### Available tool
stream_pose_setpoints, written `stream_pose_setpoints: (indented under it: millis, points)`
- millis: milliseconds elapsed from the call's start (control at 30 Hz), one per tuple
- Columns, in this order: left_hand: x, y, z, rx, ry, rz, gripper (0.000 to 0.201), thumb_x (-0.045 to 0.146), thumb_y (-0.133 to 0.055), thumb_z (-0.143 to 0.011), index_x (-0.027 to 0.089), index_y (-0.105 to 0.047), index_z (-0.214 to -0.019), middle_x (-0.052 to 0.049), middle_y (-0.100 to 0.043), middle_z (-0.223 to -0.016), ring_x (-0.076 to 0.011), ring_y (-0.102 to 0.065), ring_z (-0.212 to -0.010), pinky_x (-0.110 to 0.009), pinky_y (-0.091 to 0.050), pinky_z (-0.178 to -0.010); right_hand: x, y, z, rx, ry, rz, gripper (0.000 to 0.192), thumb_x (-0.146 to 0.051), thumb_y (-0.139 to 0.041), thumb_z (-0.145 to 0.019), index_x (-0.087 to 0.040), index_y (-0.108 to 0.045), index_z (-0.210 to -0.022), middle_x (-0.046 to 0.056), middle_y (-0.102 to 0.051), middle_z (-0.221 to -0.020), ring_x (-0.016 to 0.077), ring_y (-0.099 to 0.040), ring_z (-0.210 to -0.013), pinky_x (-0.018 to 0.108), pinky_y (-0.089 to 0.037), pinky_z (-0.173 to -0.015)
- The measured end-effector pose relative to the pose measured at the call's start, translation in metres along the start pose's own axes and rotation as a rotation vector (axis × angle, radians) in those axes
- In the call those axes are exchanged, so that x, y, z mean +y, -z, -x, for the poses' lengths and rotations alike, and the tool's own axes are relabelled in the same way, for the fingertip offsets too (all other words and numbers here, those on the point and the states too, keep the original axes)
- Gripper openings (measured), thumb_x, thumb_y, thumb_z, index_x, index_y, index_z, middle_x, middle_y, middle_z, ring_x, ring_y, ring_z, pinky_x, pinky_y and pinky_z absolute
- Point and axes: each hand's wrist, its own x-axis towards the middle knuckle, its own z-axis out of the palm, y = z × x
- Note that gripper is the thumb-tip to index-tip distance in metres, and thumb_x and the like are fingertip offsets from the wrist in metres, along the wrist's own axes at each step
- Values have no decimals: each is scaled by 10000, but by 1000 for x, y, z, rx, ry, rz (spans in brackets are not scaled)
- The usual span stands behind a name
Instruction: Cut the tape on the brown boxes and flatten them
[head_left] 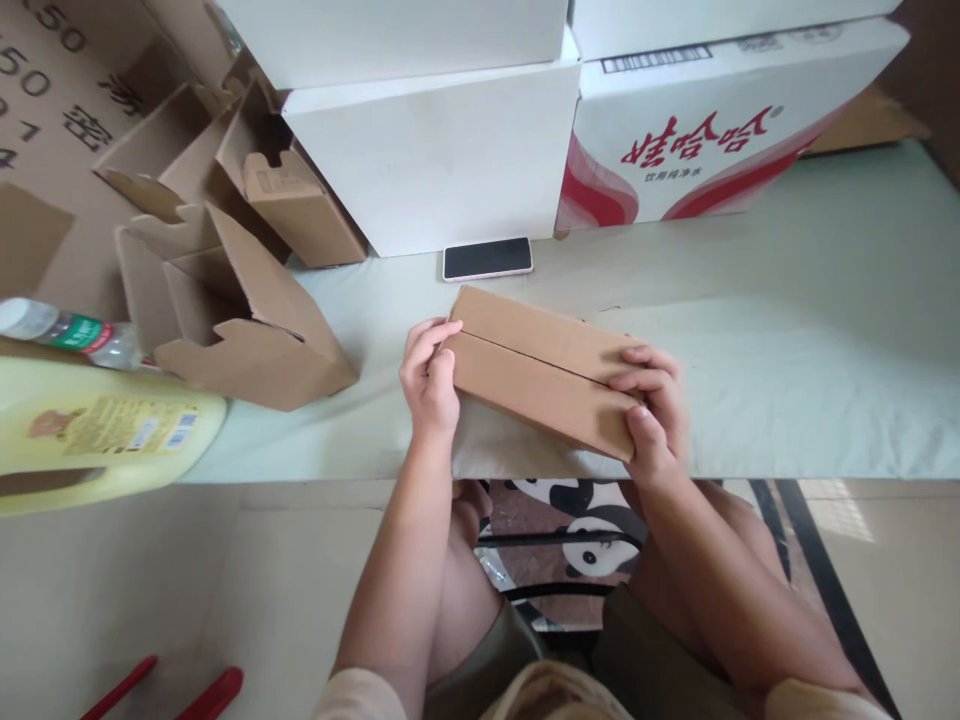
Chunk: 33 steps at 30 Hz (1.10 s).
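Both hands grip a long brown cardboard box [536, 375] over the front part of the table. A dark seam runs lengthwise along its top face, where two flaps meet. My left hand [431, 375] is closed around the box's left end, with fingers on the top edge and side. At the opposite end, my right hand [656, 405] wraps the corner, its fingertips lying on the top near the seam and the thumb lower down. The box tilts slightly, its right end nearer to me. What is inside it is hidden.
Open cardboard boxes [292, 350] stand at the left, beside a plastic bottle [82, 335] and a yellow jug [172, 425]. A phone [487, 259] lies behind my hands, before large white cartons [450, 160]. The pale green tablecloth [810, 350] ends near my lap.
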Motion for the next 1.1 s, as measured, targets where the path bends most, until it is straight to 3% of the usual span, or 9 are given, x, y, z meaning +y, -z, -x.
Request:
stream_pose_setpoints:
  millis: [333,1100]
  points:
    - [2,0,-1,-10,29,-13,315,284,-519,-833,257,-790,-992,-42,-745,-1114,-232,-671,-1124,-385,-519,-1043,1,1,1,-18,13,8,242,-426,-512,-1001,-272,-689,-1059,74,-596,-1289,309,-570,-1334,645,-422,-1209]
    - [2,0,-1,-11,64,8,304,298,-533,-818,254,-788,-977,-50,-739,-1108,-237,-673,-1122,-383,-529,-1023,3,2,2,-18,-23,42,256,-464,-518,-984,-271,-685,-1013,75,-606,-1246,317,-596,-1300,680,-420,-1199]
